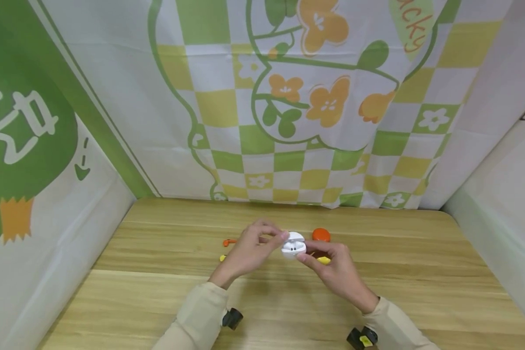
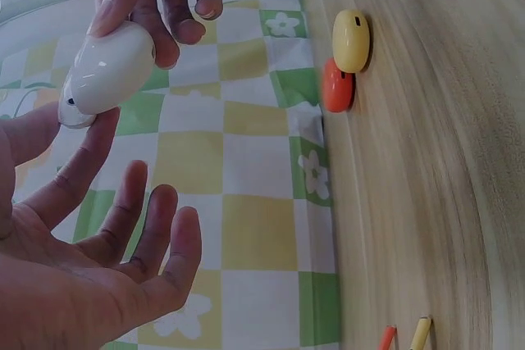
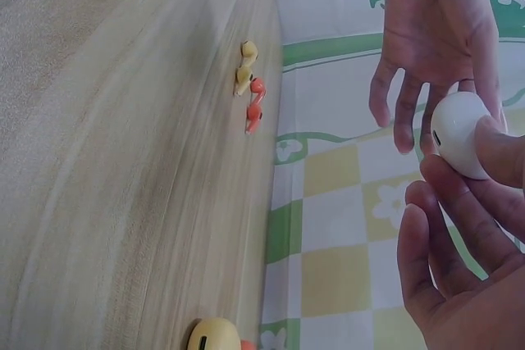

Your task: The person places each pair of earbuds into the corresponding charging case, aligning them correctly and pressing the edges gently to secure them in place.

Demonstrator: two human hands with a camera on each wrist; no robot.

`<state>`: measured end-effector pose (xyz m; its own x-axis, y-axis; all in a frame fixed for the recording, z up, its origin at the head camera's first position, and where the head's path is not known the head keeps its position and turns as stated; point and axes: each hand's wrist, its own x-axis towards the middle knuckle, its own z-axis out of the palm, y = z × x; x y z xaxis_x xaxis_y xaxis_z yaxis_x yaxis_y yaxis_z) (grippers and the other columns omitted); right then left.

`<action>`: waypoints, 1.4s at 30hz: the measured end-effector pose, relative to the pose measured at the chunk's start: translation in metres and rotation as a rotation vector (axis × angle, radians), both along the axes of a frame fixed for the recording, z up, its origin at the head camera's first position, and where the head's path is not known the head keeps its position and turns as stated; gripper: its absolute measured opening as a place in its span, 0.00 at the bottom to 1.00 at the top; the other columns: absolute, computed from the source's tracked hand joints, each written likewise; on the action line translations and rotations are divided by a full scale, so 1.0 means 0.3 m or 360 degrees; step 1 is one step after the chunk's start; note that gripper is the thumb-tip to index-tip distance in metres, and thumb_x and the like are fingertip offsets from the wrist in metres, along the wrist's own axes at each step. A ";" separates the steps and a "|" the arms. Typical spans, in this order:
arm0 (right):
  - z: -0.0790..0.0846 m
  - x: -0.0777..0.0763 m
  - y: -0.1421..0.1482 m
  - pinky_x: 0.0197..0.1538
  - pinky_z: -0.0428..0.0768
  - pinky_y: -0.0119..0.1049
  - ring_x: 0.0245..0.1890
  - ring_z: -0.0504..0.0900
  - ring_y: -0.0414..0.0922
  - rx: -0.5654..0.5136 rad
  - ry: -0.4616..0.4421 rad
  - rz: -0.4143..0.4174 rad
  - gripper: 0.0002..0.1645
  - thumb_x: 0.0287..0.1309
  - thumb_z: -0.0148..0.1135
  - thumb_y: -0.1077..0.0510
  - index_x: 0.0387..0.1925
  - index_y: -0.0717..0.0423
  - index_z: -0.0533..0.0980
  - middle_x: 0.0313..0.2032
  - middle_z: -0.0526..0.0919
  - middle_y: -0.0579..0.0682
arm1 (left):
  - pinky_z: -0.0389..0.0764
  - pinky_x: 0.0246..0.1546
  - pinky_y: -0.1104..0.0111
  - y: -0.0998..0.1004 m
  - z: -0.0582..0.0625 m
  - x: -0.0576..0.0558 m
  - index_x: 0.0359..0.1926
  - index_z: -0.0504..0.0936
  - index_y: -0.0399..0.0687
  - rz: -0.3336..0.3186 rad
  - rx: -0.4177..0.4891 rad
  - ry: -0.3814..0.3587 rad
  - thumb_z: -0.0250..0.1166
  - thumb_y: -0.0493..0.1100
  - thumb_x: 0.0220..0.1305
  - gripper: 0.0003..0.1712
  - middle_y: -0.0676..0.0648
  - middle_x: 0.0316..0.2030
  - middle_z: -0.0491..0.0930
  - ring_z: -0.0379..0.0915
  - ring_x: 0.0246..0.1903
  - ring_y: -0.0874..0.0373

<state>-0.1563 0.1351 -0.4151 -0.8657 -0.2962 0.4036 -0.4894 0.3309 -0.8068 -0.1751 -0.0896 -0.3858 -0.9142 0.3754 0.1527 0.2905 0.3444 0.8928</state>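
Note:
A white earbud case [image 1: 293, 249] is held above the table between both hands, its lid raised. Two small dark spots show inside it in the head view. My left hand [image 1: 250, 247] pinches the lid side with thumb and index finger, the other fingers spread loosely, as the left wrist view shows. From the other side my right hand [image 1: 339, 270] grips the case body [image 3: 456, 135] between thumb and fingers. Part of the white shell is covered by the right thumb in the right wrist view.
Behind the right hand lie an orange case [image 1: 321, 235] and a yellow case [image 2: 352, 41]. Left of them, by the left hand, are yellow earbuds [image 3: 245, 68] and orange earbuds [image 3: 255, 109]. A patterned curtain [image 1: 262, 160] borders the wooden table's far edge.

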 end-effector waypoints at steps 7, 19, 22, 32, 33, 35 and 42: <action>0.005 -0.006 0.001 0.42 0.85 0.38 0.35 0.84 0.41 0.0014 -0.0033 -0.0022 0.12 0.61 0.71 0.61 0.46 0.59 0.87 0.35 0.88 0.45 | 0.75 0.58 0.50 0.007 -0.001 0.001 0.43 0.88 0.44 -0.0002 0.0015 0.0074 0.66 0.50 0.71 0.14 0.45 0.54 0.76 0.71 0.58 0.50; 0.006 -0.015 0.008 0.43 0.85 0.38 0.37 0.85 0.42 0.0011 -0.0054 -0.0048 0.11 0.62 0.71 0.61 0.46 0.59 0.87 0.35 0.88 0.45 | 0.71 0.60 0.44 0.012 -0.009 0.014 0.44 0.87 0.49 -0.0008 -0.0075 0.0216 0.69 0.52 0.69 0.12 0.47 0.56 0.73 0.68 0.59 0.48; 0.007 -0.015 0.009 0.43 0.85 0.37 0.37 0.85 0.41 0.0013 -0.0061 -0.0064 0.11 0.62 0.71 0.61 0.46 0.59 0.87 0.35 0.88 0.45 | 0.71 0.60 0.44 0.011 -0.016 0.014 0.46 0.86 0.50 -0.0006 -0.0093 0.0195 0.69 0.53 0.68 0.14 0.47 0.57 0.73 0.68 0.59 0.48; 0.009 -0.014 0.014 0.43 0.84 0.38 0.38 0.84 0.41 0.0083 -0.0044 -0.0038 0.14 0.63 0.71 0.58 0.50 0.57 0.86 0.37 0.87 0.44 | 0.71 0.59 0.47 0.011 -0.029 0.017 0.42 0.86 0.52 -0.0033 -0.0074 0.0184 0.66 0.54 0.70 0.12 0.47 0.55 0.73 0.68 0.58 0.51; 0.010 -0.014 0.015 0.43 0.84 0.38 0.39 0.84 0.41 0.0097 -0.0019 -0.0028 0.16 0.62 0.72 0.58 0.51 0.56 0.85 0.38 0.87 0.43 | 0.71 0.59 0.47 0.011 -0.030 0.018 0.42 0.86 0.52 -0.0031 -0.0070 0.0182 0.66 0.54 0.71 0.12 0.47 0.55 0.73 0.68 0.58 0.51; 0.010 -0.016 0.018 0.42 0.84 0.38 0.40 0.84 0.40 0.0138 0.0069 -0.0003 0.22 0.59 0.74 0.58 0.55 0.57 0.83 0.40 0.87 0.43 | 0.70 0.59 0.46 0.013 -0.031 0.020 0.41 0.86 0.51 -0.0027 -0.0058 0.0167 0.66 0.53 0.71 0.12 0.48 0.54 0.73 0.68 0.58 0.51; 0.004 -0.022 0.021 0.44 0.85 0.39 0.47 0.82 0.44 0.0341 0.0507 0.0065 0.41 0.42 0.85 0.55 0.60 0.56 0.79 0.50 0.83 0.48 | 0.70 0.58 0.45 0.023 -0.042 0.022 0.40 0.86 0.49 -0.0030 -0.0054 0.0116 0.65 0.53 0.71 0.13 0.47 0.52 0.75 0.68 0.57 0.50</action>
